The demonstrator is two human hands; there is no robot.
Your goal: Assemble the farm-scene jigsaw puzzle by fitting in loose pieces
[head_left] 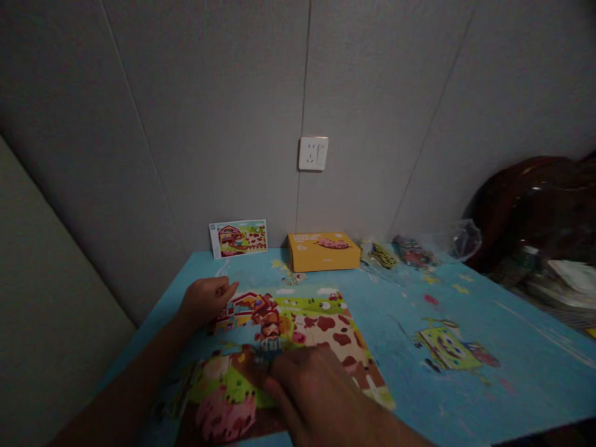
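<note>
A farm jigsaw puzzle (321, 323) lies partly assembled on the table, showing a cow, a farmer, a red barn and a pink pig. Blue tabletop shows through a gap left of the farmer. My right hand (311, 385) rests over the lower middle of the puzzle, just below the farmer. Its fingers are bent and closed; the palm side is out of sight, so anything in them is hidden. By the barn, at the upper left edge of the puzzle, my left hand (207, 301) is curled into a loose fist. Whatever it may hold cannot be made out.
A picture card (239, 239) leans on the wall, left of a yellow puzzle box (325, 252). Clear bags (384, 254) with pieces lie further right. The blue tabletop (372, 323) carries a printed yellow cartoon figure. A wall socket (313, 153) is above.
</note>
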